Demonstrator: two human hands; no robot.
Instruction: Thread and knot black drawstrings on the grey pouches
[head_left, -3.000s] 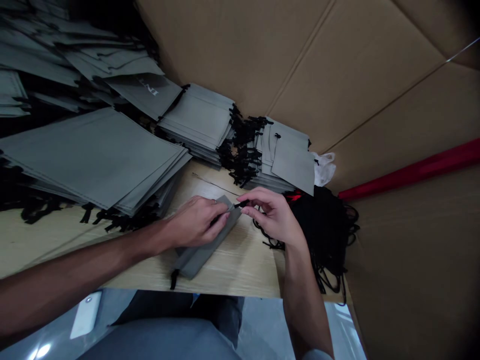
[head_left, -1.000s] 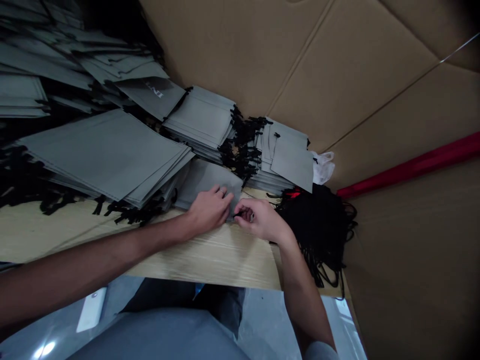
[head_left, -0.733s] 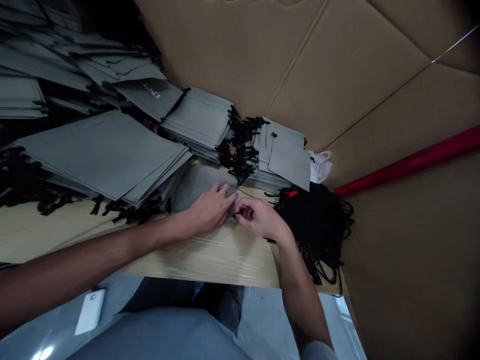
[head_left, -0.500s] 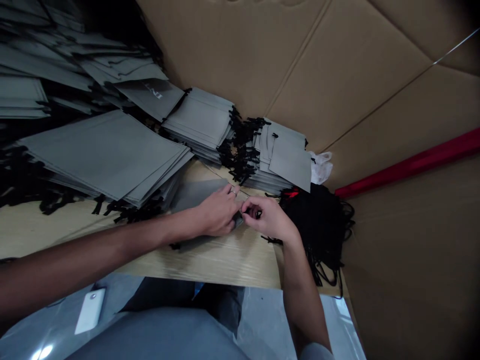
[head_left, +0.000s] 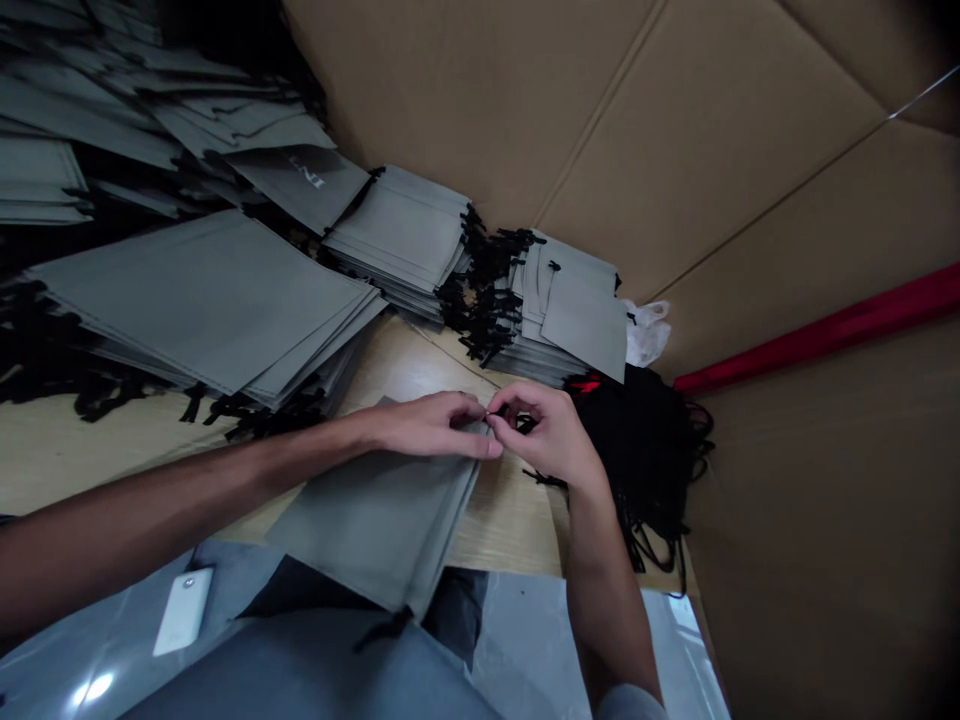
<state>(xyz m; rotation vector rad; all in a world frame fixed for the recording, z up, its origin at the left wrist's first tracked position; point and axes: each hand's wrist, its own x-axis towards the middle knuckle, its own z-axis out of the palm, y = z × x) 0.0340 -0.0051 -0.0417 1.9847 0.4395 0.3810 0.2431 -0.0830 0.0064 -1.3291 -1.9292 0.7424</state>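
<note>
A grey drawstring bag lies at a slant over the table's front edge, a knotted black cord hanging from its near corner. My left hand grips the far corner of this bag between thumb and fingers. Close against it, my right hand is closed in a pinch on a thin black cord end at the bag's corner; the fingertips hide most of it. Just right of my right hand is a heap of black cords.
Stacks of grey bags with black cord ends cover the table's left and back, including one pile near a clear plastic bag. Cardboard walls rise behind and right, crossed by a red strip. A white device lies below.
The grey bag has swung toward me, its near corner now past the table edge. My left hand has turned from lying over the bag to gripping its corner; my right hand stays pinched.
</note>
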